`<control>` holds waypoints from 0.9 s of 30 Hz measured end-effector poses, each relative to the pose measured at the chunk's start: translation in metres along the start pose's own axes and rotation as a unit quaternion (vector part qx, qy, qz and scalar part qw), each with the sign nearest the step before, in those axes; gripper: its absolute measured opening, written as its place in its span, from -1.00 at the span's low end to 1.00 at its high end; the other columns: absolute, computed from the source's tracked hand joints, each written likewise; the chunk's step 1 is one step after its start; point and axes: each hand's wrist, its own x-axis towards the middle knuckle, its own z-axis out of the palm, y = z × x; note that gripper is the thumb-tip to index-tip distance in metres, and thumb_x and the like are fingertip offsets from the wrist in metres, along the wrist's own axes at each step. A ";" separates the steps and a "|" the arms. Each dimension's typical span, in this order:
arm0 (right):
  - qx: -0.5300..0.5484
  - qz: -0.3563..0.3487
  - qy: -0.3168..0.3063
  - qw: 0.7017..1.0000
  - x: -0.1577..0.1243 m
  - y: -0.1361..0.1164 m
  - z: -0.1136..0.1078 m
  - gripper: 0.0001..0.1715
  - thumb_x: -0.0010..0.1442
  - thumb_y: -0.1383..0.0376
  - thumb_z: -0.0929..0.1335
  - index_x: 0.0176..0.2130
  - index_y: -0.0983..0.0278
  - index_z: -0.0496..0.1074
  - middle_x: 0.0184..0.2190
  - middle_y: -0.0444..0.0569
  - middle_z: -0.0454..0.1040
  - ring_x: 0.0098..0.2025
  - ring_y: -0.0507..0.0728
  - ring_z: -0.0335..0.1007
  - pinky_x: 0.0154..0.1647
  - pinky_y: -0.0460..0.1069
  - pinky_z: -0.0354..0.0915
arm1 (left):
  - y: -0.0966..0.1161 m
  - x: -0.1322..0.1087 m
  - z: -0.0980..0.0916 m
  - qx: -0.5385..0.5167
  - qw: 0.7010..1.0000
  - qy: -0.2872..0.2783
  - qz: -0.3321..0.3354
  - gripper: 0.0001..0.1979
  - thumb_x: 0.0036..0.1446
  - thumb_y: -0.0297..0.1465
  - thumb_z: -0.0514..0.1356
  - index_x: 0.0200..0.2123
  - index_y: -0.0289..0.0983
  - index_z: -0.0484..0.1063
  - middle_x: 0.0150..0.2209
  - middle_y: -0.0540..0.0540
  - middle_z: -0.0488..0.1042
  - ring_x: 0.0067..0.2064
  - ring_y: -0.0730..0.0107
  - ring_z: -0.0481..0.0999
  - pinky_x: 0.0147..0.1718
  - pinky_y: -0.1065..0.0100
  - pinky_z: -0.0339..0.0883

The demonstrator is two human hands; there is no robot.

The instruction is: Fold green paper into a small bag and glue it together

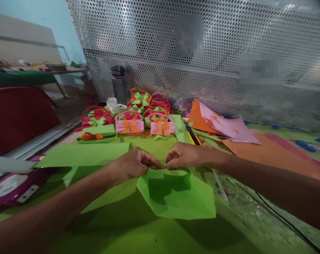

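Observation:
A folded sheet of green paper lies in front of me, its near part opened out like a pocket with a shaded inside. My left hand pinches the far edge of this paper from the left, fingers closed. From the right, my right hand pinches the same edge close by, thumb and fingertips together. The two sets of fingertips are only a short way apart. Beneath is a larger green sheet covering the work surface. Left of my left hand lies another light green paper sheet.
Several small paper baskets with bows stand at the back, beside a grey bottle. Orange and pink paper sheets lie to the right, near a yellow-black cutter. A purple case sits at left. A perforated metal panel rises behind.

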 end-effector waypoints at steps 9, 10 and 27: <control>0.015 0.035 0.002 0.999 0.001 -0.003 0.005 -0.83 -0.08 0.33 0.35 -0.42 0.37 0.48 -0.63 -0.20 0.31 -0.59 -0.05 0.11 -0.59 -0.13 0.03 | 0.009 -0.007 0.001 0.011 1.000 -0.012 -0.007 -0.60 -0.31 -0.61 0.04 -0.37 -0.34 0.55 -0.41 -0.05 0.59 -0.39 0.34 0.50 -0.39 0.41 0.32; 0.015 0.036 0.004 0.999 0.000 -0.003 0.005 -0.86 -0.08 0.35 0.35 -0.43 0.37 0.47 -0.64 -0.21 0.29 -0.59 -0.06 0.11 -0.59 -0.14 0.02 | 0.011 -0.007 0.001 0.005 1.000 -0.019 -0.007 -0.61 -0.30 -0.60 0.05 -0.36 -0.34 0.54 -0.40 -0.06 0.59 -0.38 0.33 0.51 -0.37 0.39 0.33; -0.024 -0.064 0.058 0.996 0.000 -0.004 0.016 -0.93 -0.10 0.40 0.31 -0.58 0.31 0.37 -0.71 -0.27 0.16 -0.62 -0.07 0.05 -0.60 -0.12 -0.08 | 0.010 -0.007 0.006 -0.069 0.996 -0.047 0.015 -0.52 -0.36 -0.64 0.03 -0.28 -0.33 0.48 -0.30 -0.09 0.56 -0.21 0.26 0.49 -0.28 0.38 0.28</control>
